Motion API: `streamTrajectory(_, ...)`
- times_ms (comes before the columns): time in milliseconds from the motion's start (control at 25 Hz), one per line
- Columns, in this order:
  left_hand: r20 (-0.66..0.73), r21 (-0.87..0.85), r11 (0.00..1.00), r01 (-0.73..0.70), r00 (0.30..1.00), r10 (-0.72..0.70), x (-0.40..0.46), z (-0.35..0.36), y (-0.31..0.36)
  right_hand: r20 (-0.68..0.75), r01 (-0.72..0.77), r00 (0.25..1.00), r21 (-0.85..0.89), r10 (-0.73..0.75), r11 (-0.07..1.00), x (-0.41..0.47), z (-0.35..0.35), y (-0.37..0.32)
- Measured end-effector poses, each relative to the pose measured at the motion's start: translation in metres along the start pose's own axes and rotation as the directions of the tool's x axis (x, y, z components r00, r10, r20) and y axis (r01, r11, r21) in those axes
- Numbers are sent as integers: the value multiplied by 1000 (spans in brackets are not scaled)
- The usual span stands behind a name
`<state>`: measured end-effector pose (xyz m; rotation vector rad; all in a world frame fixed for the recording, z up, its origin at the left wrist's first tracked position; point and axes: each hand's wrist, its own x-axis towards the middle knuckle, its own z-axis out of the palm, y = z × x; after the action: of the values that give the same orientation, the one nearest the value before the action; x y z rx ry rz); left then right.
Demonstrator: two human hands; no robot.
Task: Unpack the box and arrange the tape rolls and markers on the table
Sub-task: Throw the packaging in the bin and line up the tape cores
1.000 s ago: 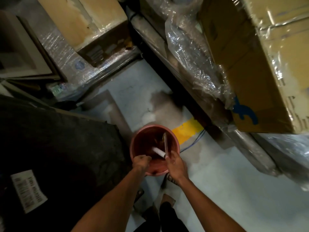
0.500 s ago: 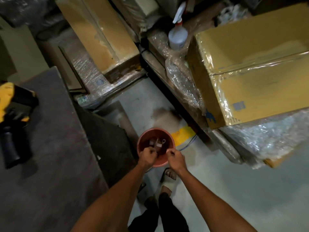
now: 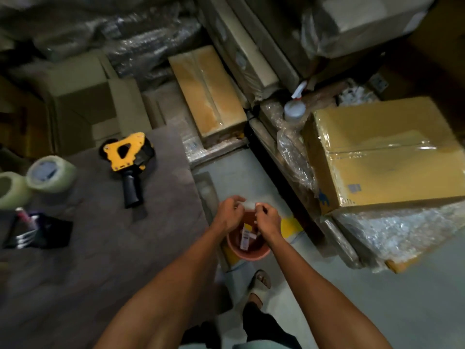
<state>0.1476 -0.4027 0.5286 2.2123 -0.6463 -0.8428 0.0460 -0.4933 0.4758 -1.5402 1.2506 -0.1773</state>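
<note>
Markers (image 3: pixel 245 238), or items of that shape, stand loose in the red tub (image 3: pixel 247 250) at 6 o'clock, on the floor just off the counter edge; blur prevents a firm identification. Half a second ago both hands sat closed at the tub's near rim. Now they are above its far rim, and the tub is below the wrists.

Left hand (image 3: pixel 229 213): fingers curled, close over the tub's far left rim. Whether it pinches anything cannot be told. Right hand (image 3: pixel 267 218): fingers likewise curled, just beside the left. A pale smear lies between the two hands, and it is not clear whether that is a held item or floor glare.

Counter (image 3: pixel 105 248), 7 to 10 o'clock: a dark pouch (image 3: pixel 40 233) holding pen-like items at 9 o'clock, and two tape rolls (image 3: pixel 37 177) touching one another beyond it. The yellow tape gun (image 3: pixel 128 157) lies on its side at 11 o'clock, apart from the rolls. The view has swung up since a second ago, bringing these into frame.

Far ground, 12 to 3 o'clock: wrapped cartons (image 3: pixel 382 152) and a spray bottle (image 3: pixel 294 109).

Judgement: the rolls look already placed. The tub's contents remain to be moved to the counter, and the raised hands suggest a lift out of the tub is under way.
</note>
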Motion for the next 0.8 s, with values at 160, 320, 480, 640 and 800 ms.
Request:
streamTrajectory(160,-131,-47,999,-5,991,-2,-29,-58,-29,49,143,988,13,-143,990,-14,42,-37)
streamTrajectory(320,-254,-66,997,33,966,-48,-67,-111,-84,103,267,959,-7,-265,964,-70,91,-79)
streamTrajectory(480,-299,-141,989,48,950,-89,-110,-168,-142,213,412,902,-160,-376,897,-127,153,-89)
streamTrajectory(640,-336,-149,985,92,932,-137,-161,-213,-220,295,444,877,-190,-380,876,-179,232,-89)
streamTrajectory(800,-372,-212,965,154,901,-225,-211,-245,-293,365,466,849,-176,-382,867,-229,299,-96)
